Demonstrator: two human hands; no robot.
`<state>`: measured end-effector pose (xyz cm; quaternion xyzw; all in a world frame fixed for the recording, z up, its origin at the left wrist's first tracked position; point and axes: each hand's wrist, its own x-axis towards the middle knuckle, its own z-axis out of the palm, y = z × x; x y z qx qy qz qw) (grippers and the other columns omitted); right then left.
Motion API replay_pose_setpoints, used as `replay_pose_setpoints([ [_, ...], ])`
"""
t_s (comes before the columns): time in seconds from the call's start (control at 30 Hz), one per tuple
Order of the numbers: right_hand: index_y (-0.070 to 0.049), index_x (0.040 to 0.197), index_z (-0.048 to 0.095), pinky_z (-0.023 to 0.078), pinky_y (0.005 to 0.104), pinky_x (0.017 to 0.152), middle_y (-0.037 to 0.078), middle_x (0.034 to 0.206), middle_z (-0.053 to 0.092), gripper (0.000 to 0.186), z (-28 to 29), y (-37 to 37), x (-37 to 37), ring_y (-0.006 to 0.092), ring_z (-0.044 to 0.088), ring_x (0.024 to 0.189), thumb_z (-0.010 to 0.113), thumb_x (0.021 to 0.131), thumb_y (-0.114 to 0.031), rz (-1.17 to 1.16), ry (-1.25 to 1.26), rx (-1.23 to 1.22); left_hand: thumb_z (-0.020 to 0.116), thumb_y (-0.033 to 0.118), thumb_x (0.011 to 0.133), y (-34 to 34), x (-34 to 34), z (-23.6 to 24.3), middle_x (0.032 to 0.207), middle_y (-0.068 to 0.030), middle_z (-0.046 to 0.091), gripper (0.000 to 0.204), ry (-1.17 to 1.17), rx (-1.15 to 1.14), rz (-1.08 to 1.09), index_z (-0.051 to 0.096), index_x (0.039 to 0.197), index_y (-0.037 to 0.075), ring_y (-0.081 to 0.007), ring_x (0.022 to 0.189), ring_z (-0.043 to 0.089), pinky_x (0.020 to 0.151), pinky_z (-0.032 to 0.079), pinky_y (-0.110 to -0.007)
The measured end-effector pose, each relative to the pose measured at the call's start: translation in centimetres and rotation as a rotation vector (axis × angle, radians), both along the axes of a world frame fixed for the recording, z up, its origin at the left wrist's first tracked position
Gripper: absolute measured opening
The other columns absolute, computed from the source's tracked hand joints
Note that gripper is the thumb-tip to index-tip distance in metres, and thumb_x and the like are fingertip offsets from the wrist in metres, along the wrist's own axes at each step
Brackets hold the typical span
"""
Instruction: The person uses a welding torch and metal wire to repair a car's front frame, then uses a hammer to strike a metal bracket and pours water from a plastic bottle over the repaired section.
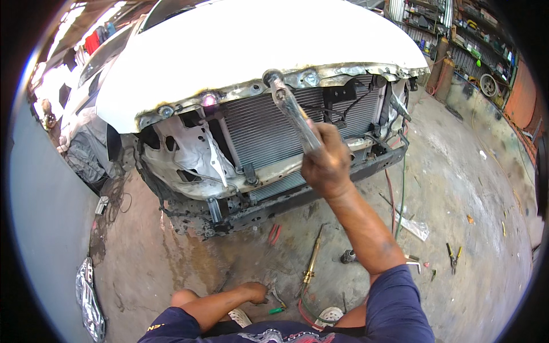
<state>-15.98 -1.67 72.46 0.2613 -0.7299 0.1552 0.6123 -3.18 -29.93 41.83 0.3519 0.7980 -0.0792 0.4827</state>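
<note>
My right hand [327, 160] is closed around the handle of a hammer [297, 123], raised in front of a car's stripped front end. The hammer's round head [273, 77] overlaps the front edge of the white hood [257, 40] in view; whether it touches cannot be told. Left of it, a spot [210, 99] on that scorched edge glows pinkish. My left hand [257, 292] is low by my knee, its fingers hidden. Beside it on the floor are a curved metal tool [278, 296] and a green-handled tool [276, 311].
A brass gas torch [309, 274] with hoses lies between my feet and the car. Red-handled pliers [275, 234], yellow-and-black pliers [454, 258] and a clear plastic bag [414, 227] lie on the concrete. The radiator [269, 126] is exposed. Shelves [483, 46] stand back right.
</note>
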Motion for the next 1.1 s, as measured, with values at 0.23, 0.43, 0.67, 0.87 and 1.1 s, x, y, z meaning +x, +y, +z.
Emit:
replay_pose_setpoints([
  [0.23, 0.000, 0.145, 0.048, 0.057, 0.0431, 0.057, 0.014, 0.094, 0.062, 0.064, -3.0, -1.3, -4.2, 0.0311, 0.065, 0.074, 0.058, 0.083, 0.013, 0.144, 0.120, -0.237, 0.069, 0.045, 0.093, -0.4, 0.4, -1.5, 0.122, -0.0227, 0.073, 0.051, 0.025, -0.004, 0.055, 0.074, 0.119, 0.002, -0.0393, 0.115, 0.069, 0.098, 0.054, -0.049],
  [0.43, 0.004, 0.147, 0.047, 0.058, 0.0416, 0.065, 0.018, 0.103, 0.065, 0.066, -3.6, -1.5, -5.0, 0.0326, 0.066, 0.082, 0.055, 0.083, 0.015, 0.040, 0.037, -0.256, 0.071, 0.045, 0.091, -0.3, 0.5, -1.2, 0.122, -0.0218, 0.073, 0.051, 0.015, 0.029, 0.042, 0.075, 0.119, 0.002, -0.0396, 0.115, 0.069, 0.098, 0.054, -0.049],
  [0.67, 0.004, 0.152, 0.045, 0.057, 0.0437, 0.085, 0.028, 0.128, 0.062, 0.063, -3.6, -2.9, -4.3, 0.0402, 0.067, 0.106, 0.053, 0.090, 0.015, 0.021, -0.188, -0.283, 0.069, 0.045, 0.090, -0.5, -0.3, -2.7, 0.116, -0.0218, 0.075, 0.048, -0.012, 0.065, 0.026, 0.078, 0.110, 0.002, -0.0412, 0.112, 0.070, 0.097, 0.054, -0.050],
  [0.87, 0.003, 0.157, 0.035, 0.057, 0.0407, 0.090, 0.033, 0.140, 0.058, 0.068, -4.1, -3.2, -5.2, 0.0412, 0.068, 0.114, 0.052, 0.093, 0.014, 0.068, -0.086, -0.323, 0.068, 0.045, 0.091, -1.0, -0.6, -3.2, 0.113, -0.0222, 0.075, 0.049, 0.024, 0.105, 0.025, 0.077, 0.109, 0.001, -0.0401, 0.108, 0.071, 0.094, 0.055, -0.049],
  [1.1, 0.002, 0.157, 0.038, 0.056, 0.0373, 0.072, 0.028, 0.133, 0.065, 0.059, -4.1, -2.4, -3.8, 0.0291, 0.070, 0.090, 0.054, 0.100, 0.005, 0.060, -0.223, -0.452, 0.067, 0.047, 0.093, -1.3, -1.1, -1.9, 0.117, -0.0220, 0.074, 0.053, -0.063, 0.018, 0.038, 0.075, 0.117, 0.001, -0.0389, 0.112, 0.070, 0.097, 0.054, -0.049],
])
